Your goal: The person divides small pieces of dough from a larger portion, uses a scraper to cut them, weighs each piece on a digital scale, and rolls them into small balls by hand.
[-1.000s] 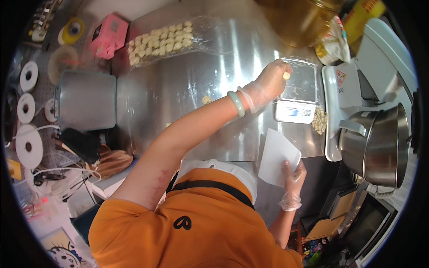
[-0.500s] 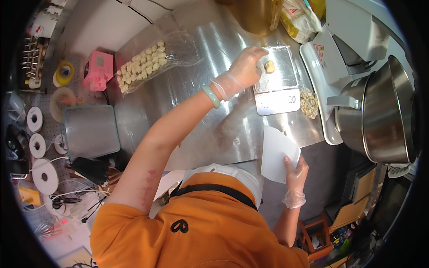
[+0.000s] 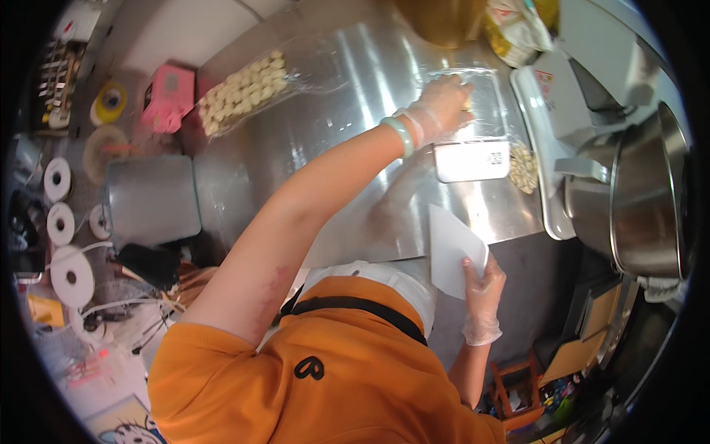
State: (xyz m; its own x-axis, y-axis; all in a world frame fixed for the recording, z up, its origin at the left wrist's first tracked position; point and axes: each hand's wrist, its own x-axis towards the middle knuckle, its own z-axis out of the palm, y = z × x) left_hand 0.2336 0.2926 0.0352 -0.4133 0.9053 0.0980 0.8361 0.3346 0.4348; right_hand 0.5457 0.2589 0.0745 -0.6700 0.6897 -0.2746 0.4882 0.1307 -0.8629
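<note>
My left hand (image 3: 444,107), in a clear plastic glove, reaches over the plastic-covered pan of a white kitchen scale (image 3: 472,163). Its fingers curl around a small pale dough piece (image 3: 467,106), mostly hidden behind them. My right hand (image 3: 484,290), gloved too, is at the table's front edge, shut on a white dough scraper (image 3: 452,251) with the thumb on its near face. At the far left of the table, rows of pale dough pieces (image 3: 244,92) lie on clear film. Right beside the scale sits a clump of small pale pieces (image 3: 523,169) under film.
A steel table (image 3: 333,155) spreads before me. On the right stand a large steel pot (image 3: 643,200) and a white machine (image 3: 592,74). At the left are a pink box (image 3: 168,96), a grey tray (image 3: 151,200) and several ribbon spools (image 3: 72,275). A bag (image 3: 514,33) stands at the back.
My left hand has moved right across the scale pan and closed around the dough piece, now mostly covered. My right hand still grips the scraper. The view has shifted slightly.
</note>
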